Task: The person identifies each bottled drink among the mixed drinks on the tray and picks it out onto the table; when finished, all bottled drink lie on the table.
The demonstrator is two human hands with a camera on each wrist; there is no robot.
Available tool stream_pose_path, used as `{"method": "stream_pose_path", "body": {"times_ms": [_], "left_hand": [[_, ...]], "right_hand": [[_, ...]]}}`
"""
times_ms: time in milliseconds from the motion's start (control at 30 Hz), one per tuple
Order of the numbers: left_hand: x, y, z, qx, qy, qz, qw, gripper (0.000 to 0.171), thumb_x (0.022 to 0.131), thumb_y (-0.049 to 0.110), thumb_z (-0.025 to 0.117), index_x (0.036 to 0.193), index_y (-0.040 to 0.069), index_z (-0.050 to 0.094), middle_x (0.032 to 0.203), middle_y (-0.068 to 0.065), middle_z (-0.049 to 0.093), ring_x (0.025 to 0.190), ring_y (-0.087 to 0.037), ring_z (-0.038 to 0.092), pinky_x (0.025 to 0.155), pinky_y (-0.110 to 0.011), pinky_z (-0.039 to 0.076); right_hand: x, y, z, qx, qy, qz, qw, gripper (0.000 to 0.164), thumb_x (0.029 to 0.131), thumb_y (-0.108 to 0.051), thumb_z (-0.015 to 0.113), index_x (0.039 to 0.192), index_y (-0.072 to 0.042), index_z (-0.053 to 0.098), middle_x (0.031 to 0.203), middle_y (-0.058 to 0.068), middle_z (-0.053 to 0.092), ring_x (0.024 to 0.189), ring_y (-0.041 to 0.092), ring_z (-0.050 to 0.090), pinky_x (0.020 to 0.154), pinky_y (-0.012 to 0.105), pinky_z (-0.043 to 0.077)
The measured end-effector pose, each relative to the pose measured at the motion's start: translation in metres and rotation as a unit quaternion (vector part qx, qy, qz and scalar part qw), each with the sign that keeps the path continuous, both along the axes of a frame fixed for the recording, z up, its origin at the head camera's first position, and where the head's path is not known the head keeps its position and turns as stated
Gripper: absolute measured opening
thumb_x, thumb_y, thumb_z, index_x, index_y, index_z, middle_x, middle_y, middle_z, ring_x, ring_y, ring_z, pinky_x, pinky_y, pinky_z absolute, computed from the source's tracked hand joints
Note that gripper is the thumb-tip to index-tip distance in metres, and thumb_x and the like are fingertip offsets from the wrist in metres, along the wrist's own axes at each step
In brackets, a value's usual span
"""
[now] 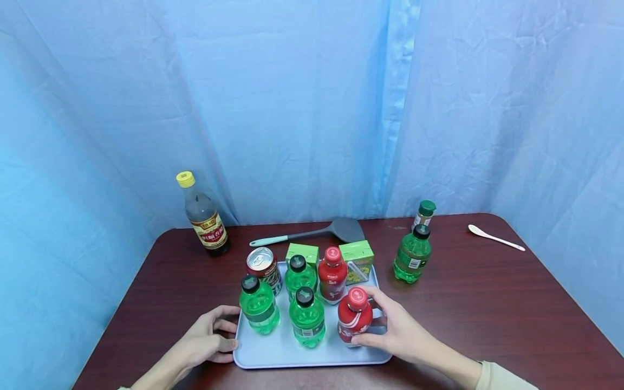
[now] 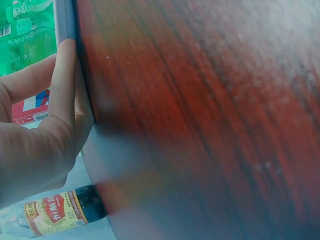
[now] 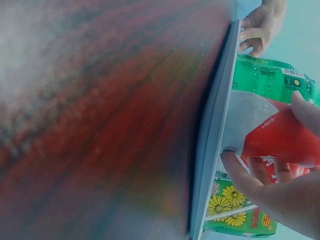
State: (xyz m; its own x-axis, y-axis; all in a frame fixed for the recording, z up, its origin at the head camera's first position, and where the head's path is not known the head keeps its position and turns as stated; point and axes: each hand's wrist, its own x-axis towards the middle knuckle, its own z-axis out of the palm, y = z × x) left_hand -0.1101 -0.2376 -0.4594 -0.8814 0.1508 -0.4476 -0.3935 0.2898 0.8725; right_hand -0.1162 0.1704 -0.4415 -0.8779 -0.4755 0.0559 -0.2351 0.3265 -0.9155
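My right hand (image 1: 401,329) grips a red-labelled bottle (image 1: 355,319) with a red cap, fingers and thumb round its sides, at the front right of a pale tray (image 1: 263,355). Its base is right at the tray's rim in the right wrist view. My left hand (image 1: 209,337) holds the tray's left edge, thumb and fingertips at the rim. On the tray stand green soda bottles (image 1: 307,322), (image 1: 260,311), (image 1: 298,279), another red bottle (image 1: 333,279), a drink can (image 1: 263,265) and two green drink cartons (image 1: 303,252), (image 1: 358,260).
Behind the tray lies a grey spatula (image 1: 346,229) with a mint handle. A yellow-capped sauce bottle (image 1: 208,227) stands at the back left. To the right are a green soda bottle (image 1: 411,257), a green-capped jar (image 1: 423,214) and a white spoon (image 1: 494,237). Blue curtains surround the table.
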Motion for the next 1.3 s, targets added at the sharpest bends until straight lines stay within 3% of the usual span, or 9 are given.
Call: {"method": "stream_pose_path", "body": {"times_ms": [1300], "left_hand": [[0.0025, 0.0017, 0.0038, 0.003, 0.007, -0.001, 1.0, 0.072, 0.079, -0.009, 0.07, 0.144, -0.005, 0.041, 0.105, -0.018, 0.055, 0.083, -0.025, 0.061, 0.065, -0.046, 0.06]], "right_hand": [[0.0005, 0.0002, -0.0016, -0.012, -0.002, -0.019, 1.0, 0.074, 0.079, -0.024, 0.089, 0.142, -0.016, 0.05, 0.131, 0.006, 0.059, 0.114, 0.03, 0.057, 0.081, 0.033, 0.059]]}}
